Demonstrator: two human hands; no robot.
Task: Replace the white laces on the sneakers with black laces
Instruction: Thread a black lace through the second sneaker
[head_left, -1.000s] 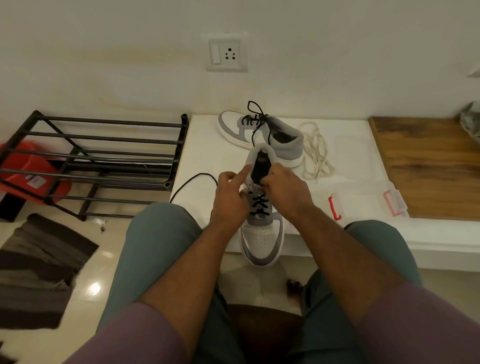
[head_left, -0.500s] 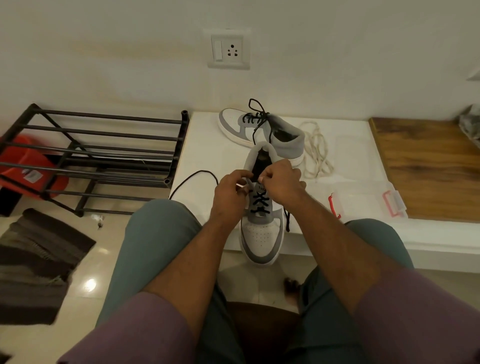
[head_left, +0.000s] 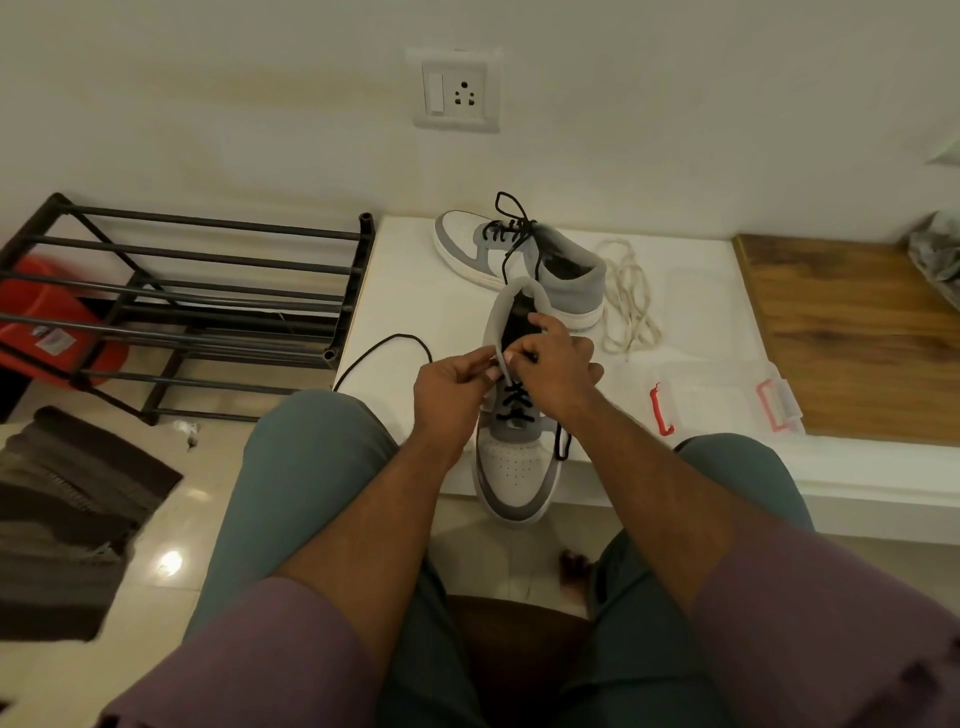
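The left hand (head_left: 451, 388) has its fingers curled, thumb and fingertips pinching at the left eyelet edge of the near sneaker (head_left: 517, 447), though whether they grip the lace or the shoe's edge cannot be told. The right hand (head_left: 558, 364) is curled too, its fingers pinching at the right side of the tongue opening, just across from the left hand. Between and below them the black lace (head_left: 514, 402) crosses a few eyelets, one free end hanging down the shoe's right side, the other looping out to the left over the table (head_left: 415, 291). The near sneaker lies on the table's front edge with its grey toe pointing toward the person and overhanging the floor. Behind it, touching or nearly so, the second sneaker (head_left: 519, 254) lies already threaded with black lace. The white laces (head_left: 628, 296) lie in a loose heap just to its right. Nearer, on the right, is a clear box with red clasps (head_left: 722, 402), beside a wooden board (head_left: 852, 332). Left of the table stands a black metal shoe rack (head_left: 197, 306).
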